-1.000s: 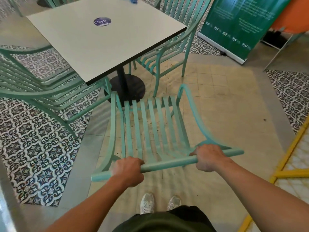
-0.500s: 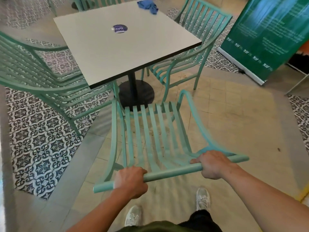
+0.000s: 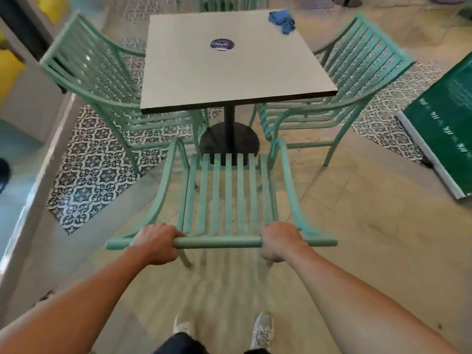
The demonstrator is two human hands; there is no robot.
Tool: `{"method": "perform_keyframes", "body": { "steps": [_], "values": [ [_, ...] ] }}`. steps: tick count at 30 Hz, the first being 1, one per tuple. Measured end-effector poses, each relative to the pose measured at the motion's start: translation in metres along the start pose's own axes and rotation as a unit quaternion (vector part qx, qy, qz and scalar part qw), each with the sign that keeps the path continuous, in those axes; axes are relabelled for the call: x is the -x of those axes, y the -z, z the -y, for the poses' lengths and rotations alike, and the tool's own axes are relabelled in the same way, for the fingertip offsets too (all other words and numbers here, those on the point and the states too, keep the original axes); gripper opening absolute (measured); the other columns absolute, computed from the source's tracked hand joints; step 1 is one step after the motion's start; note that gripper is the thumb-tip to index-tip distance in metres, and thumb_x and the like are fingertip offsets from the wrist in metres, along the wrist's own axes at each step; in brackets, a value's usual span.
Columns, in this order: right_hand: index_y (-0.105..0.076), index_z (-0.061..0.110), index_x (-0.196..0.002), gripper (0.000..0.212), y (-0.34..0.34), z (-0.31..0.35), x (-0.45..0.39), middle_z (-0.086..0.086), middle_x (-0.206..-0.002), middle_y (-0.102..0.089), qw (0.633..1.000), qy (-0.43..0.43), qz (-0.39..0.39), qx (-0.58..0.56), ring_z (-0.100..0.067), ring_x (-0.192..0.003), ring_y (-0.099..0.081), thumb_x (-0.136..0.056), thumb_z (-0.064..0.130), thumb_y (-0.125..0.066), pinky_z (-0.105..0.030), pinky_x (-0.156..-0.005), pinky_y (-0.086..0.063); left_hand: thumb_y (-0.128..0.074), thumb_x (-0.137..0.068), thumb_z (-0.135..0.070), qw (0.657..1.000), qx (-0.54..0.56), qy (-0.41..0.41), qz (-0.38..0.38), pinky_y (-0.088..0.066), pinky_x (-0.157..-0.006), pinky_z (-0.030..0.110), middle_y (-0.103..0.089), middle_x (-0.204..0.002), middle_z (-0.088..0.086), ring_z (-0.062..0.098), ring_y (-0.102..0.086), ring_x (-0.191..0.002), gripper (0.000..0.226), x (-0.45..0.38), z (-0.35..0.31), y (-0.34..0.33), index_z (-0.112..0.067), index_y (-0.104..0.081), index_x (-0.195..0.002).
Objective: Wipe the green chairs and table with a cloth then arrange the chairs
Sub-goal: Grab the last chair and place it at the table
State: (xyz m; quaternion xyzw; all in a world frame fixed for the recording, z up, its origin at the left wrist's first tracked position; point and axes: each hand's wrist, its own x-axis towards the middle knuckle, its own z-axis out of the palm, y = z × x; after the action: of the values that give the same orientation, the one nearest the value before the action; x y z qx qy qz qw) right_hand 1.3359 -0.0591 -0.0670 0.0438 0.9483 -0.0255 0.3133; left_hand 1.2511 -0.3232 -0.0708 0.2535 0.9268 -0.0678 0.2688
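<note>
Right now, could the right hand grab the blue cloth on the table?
Probably not. The right hand grips the chair's top rail, and the blue cloth lies at the table's far right corner, with the whole chair in between.

The near chair [image 3: 227,198] is mint green, as are the left chair [image 3: 102,80] and right chair [image 3: 357,80]. The table [image 3: 229,72] top is off-white with a black edge and a round purple sticker [image 3: 222,44]. A blue cloth [image 3: 282,20] lies at its far right corner. The floor tiles [image 3: 94,172] on the left carry a black-and-white floral pattern. The sign [image 3: 444,123] at right is dark green with white marks.
</note>
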Motion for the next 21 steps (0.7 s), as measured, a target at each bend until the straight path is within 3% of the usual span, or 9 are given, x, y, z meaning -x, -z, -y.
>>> {"method": "perform_keyframes", "body": {
  "steps": [9,21],
  "values": [
    [-0.062,0.023,-0.105,0.027,0.011,-0.047,-0.030,0.002,-0.086,-0.057,1.000,0.008,-0.024,0.015,-0.021,-0.079,-0.056,-0.079,0.026,-0.054,-0.032,-0.067,-0.042,-0.051,-0.077,-0.024,0.999,0.042,0.020,-0.006,-0.043,-0.067,0.025,-0.063,-0.089,-0.011,0.012,-0.058,-0.082,0.044,-0.027,-0.030,0.007,-0.042,-0.066,-0.115],
    [-0.060,0.025,-0.099,0.022,0.034,-0.079,-0.068,0.004,-0.083,-0.057,0.999,0.014,-0.040,0.032,-0.019,-0.079,-0.056,-0.078,0.029,-0.056,-0.033,-0.068,-0.045,-0.052,-0.078,-0.026,0.998,0.057,0.021,-0.025,-0.043,-0.062,0.025,-0.060,-0.081,-0.009,0.012,-0.057,-0.077,0.032,-0.064,-0.042,0.021,-0.037,-0.069,-0.104]
  ]
}}
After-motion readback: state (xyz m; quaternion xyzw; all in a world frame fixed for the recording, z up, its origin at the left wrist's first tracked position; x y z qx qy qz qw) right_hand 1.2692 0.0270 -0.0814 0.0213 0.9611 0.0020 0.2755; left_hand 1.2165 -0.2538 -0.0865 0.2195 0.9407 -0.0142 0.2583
